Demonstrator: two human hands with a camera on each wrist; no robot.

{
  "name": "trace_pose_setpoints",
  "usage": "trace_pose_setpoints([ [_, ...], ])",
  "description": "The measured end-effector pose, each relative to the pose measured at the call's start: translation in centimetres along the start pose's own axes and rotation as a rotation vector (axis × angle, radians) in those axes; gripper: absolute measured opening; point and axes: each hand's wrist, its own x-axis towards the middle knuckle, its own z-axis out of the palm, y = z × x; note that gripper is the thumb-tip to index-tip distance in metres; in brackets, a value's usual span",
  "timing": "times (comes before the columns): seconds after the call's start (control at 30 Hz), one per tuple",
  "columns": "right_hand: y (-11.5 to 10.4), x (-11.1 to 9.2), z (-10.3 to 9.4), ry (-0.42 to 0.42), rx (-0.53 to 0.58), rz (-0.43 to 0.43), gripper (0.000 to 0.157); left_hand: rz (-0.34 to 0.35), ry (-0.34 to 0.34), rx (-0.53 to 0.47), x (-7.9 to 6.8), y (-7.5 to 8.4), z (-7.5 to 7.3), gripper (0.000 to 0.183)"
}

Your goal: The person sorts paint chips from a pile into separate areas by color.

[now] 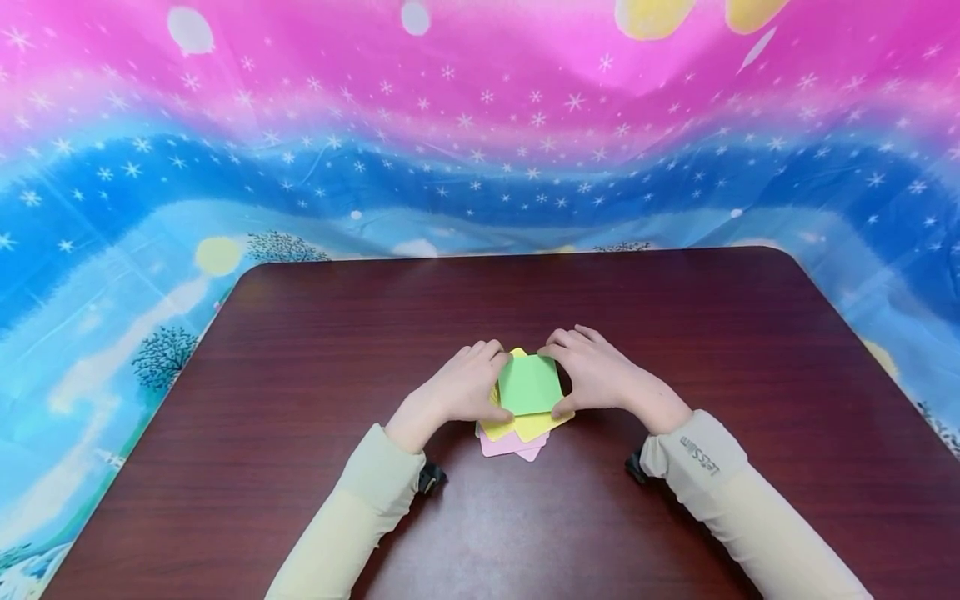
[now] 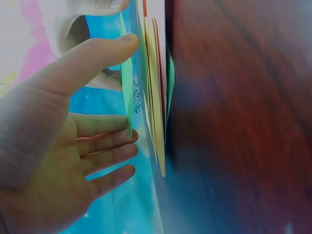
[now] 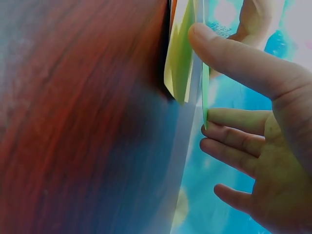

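Both hands pinch a thin green square card [image 1: 530, 385] at its opposite sides. My left hand [image 1: 468, 383] has it by the left edge, thumb at the near corner and fingers at the far one. On the other side, my right hand [image 1: 596, 375] grips the right edge in the same way. Both wrist views show a gap between this card and the stack below. That loose stack has yellow cards [image 1: 540, 427] on top and pink cards [image 1: 498, 444] poking out toward me. Another green card [image 2: 170, 73] lies low in the stack in the left wrist view.
The stack rests near the middle of a dark red-brown wooden table [image 1: 337, 333] with rounded far corners. Behind and beside it hangs a pink and blue patterned cloth [image 1: 480, 150]. A black strap [image 1: 431, 477] shows at the left sleeve's cuff.
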Motion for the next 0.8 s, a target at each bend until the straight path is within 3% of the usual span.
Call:
trace_pose_setpoints([
  [0.57,1.1,2.1,-0.5,-0.008,-0.023,0.050,0.079,-0.040,0.031,-0.038,1.5,-1.7,-0.1,0.075],
  [0.8,1.4,3.2,-0.5,-0.029,-0.021,0.051,0.076,-0.059,0.009,-0.047,1.9,-2.5,-0.3,0.072],
])
